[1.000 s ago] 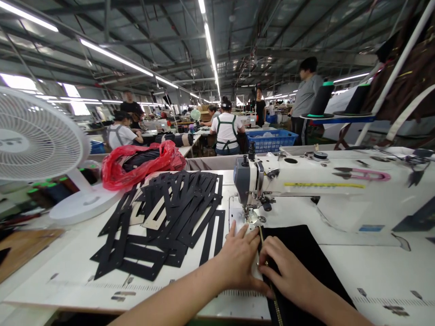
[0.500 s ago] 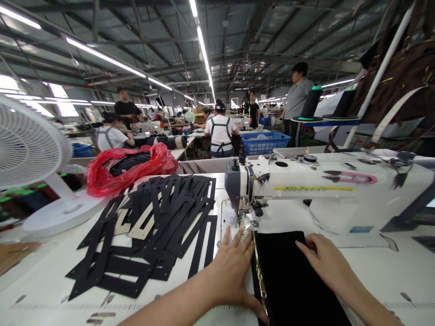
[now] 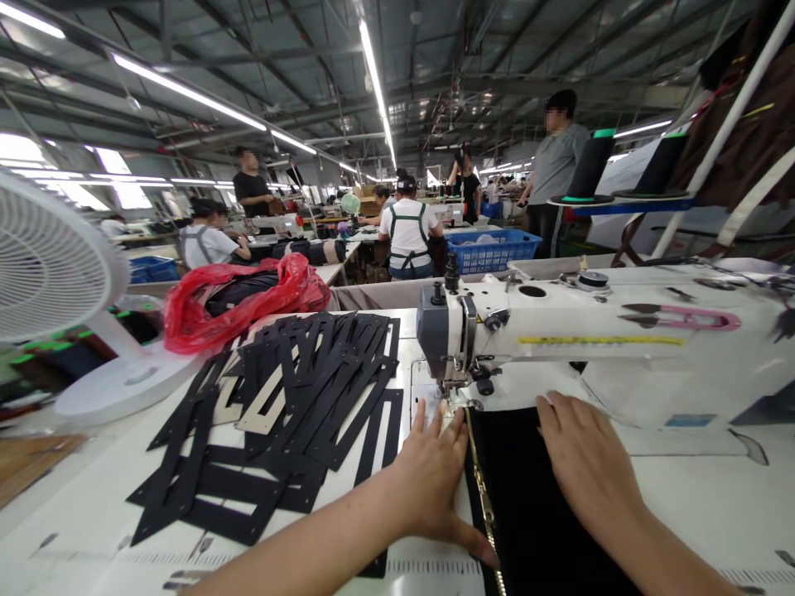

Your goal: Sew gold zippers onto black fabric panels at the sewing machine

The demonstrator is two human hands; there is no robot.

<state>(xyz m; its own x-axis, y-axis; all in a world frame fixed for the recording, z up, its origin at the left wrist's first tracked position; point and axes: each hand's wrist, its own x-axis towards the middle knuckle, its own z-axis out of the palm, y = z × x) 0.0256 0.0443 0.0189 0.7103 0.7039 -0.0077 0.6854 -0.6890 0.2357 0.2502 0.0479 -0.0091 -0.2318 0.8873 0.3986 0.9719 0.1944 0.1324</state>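
A black fabric panel lies on the table in front of the sewing machine, its far edge close to the presser foot. Along its left side runs a gold metal zipper with a pull. My left hand is spread beside the zipper, fingertips near the presser foot, thumb on the zipper's lower part. Flat on the fabric's right side rests my right hand, fingers extended toward the machine. The needle point is too small to make out.
Black frame-shaped pieces are heaped at left. Behind them sits a red plastic bag; a white fan stands far left. Pink thread snips lie on the machine arm. Thread cones stand at right. Several people work beyond a blue basket.
My right hand has shifted from the fabric's right edge onto the fabric, now lying flatter and closer to the machine. My left hand stays by the zipper. The view has turned slightly left.
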